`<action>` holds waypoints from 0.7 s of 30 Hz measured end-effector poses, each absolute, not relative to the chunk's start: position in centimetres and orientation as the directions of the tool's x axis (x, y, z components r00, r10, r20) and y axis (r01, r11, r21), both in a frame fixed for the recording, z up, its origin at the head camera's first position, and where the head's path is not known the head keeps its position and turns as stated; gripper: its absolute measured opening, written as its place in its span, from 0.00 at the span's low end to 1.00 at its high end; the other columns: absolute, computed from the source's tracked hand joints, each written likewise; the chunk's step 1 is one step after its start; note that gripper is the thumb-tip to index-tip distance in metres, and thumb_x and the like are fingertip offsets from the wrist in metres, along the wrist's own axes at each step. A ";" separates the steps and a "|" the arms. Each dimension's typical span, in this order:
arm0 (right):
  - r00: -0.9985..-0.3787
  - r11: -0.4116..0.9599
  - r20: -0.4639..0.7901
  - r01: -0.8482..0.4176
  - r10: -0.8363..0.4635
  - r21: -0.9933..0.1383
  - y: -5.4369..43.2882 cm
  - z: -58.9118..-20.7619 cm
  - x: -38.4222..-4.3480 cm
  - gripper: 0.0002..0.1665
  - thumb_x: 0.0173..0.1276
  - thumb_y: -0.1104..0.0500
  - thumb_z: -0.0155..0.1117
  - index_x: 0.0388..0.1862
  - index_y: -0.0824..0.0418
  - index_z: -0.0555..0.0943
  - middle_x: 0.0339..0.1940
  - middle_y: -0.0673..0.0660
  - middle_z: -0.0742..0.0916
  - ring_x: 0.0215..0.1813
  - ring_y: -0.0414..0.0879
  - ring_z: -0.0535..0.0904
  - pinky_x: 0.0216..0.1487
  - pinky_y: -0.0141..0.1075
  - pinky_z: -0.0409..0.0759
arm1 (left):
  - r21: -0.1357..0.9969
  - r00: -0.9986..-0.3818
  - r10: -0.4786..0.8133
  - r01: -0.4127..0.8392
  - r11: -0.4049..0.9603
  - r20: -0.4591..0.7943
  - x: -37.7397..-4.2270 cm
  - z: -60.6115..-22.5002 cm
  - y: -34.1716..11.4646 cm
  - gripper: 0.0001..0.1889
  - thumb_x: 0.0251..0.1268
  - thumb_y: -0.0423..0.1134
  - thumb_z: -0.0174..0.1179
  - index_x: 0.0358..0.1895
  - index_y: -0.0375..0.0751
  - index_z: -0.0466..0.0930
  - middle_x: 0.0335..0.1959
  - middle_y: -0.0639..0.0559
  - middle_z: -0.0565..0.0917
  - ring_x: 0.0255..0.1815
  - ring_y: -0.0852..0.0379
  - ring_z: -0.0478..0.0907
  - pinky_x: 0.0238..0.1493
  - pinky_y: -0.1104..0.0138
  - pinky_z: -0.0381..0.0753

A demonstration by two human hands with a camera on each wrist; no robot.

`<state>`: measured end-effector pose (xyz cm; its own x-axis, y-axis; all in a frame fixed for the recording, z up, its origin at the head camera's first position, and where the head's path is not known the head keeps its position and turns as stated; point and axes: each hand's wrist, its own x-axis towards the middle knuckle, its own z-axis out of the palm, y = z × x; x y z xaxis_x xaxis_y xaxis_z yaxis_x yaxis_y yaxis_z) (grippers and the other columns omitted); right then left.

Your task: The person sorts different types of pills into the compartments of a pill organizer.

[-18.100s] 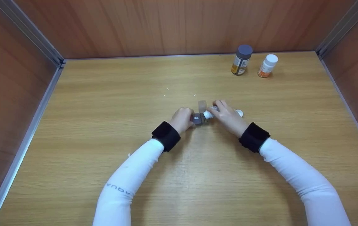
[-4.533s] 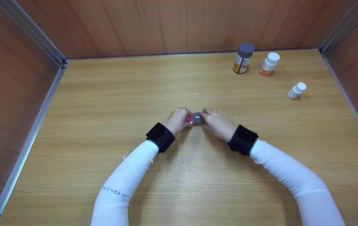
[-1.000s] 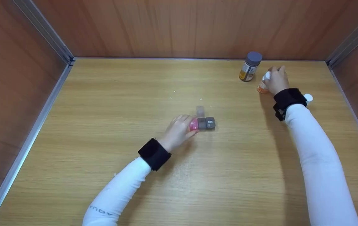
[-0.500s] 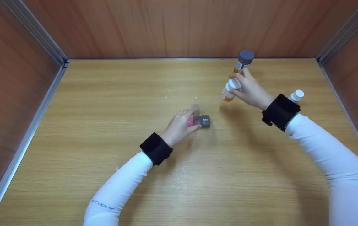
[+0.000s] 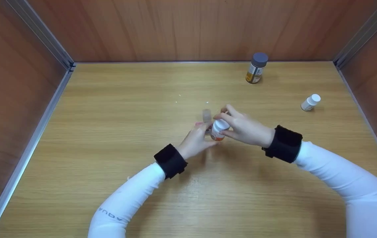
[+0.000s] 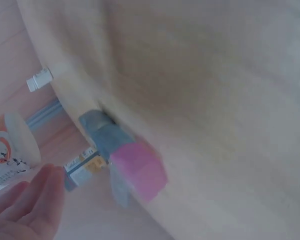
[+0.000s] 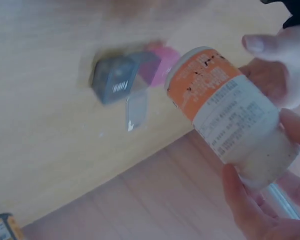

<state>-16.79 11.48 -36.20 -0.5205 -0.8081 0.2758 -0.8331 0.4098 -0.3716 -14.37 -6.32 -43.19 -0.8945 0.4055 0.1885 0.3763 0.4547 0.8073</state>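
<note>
My right hand [image 5: 248,129] grips a white pill bottle [image 5: 220,130] with an orange label band by its capped end, above the table. In the right wrist view the bottle's base points toward my left hand [image 7: 290,62], whose thumb and fingers are spread around that end without closing on it. Below them on the table lies a small pill organizer with a pink compartment [image 6: 140,170] and dark grey ones [image 7: 115,80]. One clear lid [image 7: 136,110] stands flipped open. From the head view the bottle and my left hand [image 5: 195,140] cover most of the organizer.
A brown bottle with a dark cap [image 5: 256,68] stands at the back right. A small white bottle [image 5: 311,102] is farther right. Several tiny white bits [image 5: 207,102] lie behind the organizer. Wooden walls [image 5: 188,29] enclose the table at the back and sides.
Earlier the small white bottle was tipped over the organizer; it now stands capped at right. A lid opened. My right hand brought the orange-labelled bottle from the back; my left let go of the organizer.
</note>
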 end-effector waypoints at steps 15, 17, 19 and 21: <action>-0.457 0.373 0.232 -0.867 -0.858 -0.330 10.4 -40.1 -15.6 0.24 0.50 0.66 0.67 0.49 0.66 0.73 0.45 0.62 0.72 0.42 0.52 0.77 0.42 0.36 0.78 | 0.849 -0.915 0.404 0.222 0.479 0.012 -14.0 -45.2 -6.5 0.28 0.45 0.34 0.67 0.54 0.38 0.71 0.44 0.47 0.79 0.42 0.57 0.74 0.44 0.69 0.74; -0.453 0.368 0.240 -0.871 -0.859 -0.326 10.3 -40.5 -15.6 0.24 0.50 0.66 0.67 0.48 0.66 0.74 0.44 0.61 0.72 0.40 0.52 0.78 0.41 0.36 0.79 | 0.850 -0.907 0.420 0.243 0.467 0.029 -14.0 -45.4 -6.7 0.27 0.44 0.36 0.67 0.52 0.37 0.72 0.42 0.48 0.79 0.41 0.58 0.75 0.42 0.71 0.74; -0.457 0.377 0.243 -0.872 -0.855 -0.312 10.2 -40.8 -15.5 0.25 0.50 0.65 0.67 0.48 0.66 0.74 0.43 0.61 0.73 0.39 0.52 0.78 0.40 0.36 0.79 | 0.853 -0.901 0.431 0.253 0.457 0.036 -14.0 -45.5 -6.8 0.27 0.44 0.36 0.68 0.51 0.37 0.73 0.42 0.48 0.79 0.41 0.58 0.75 0.43 0.72 0.74; -0.464 0.386 0.247 -0.870 -0.851 -0.305 10.2 -41.0 -15.5 0.25 0.50 0.65 0.67 0.48 0.66 0.74 0.43 0.61 0.73 0.38 0.52 0.78 0.39 0.36 0.79 | 0.851 -0.900 0.435 0.254 0.460 0.033 -14.0 -45.6 -6.8 0.28 0.43 0.35 0.68 0.52 0.36 0.72 0.43 0.46 0.79 0.42 0.57 0.75 0.44 0.71 0.74</action>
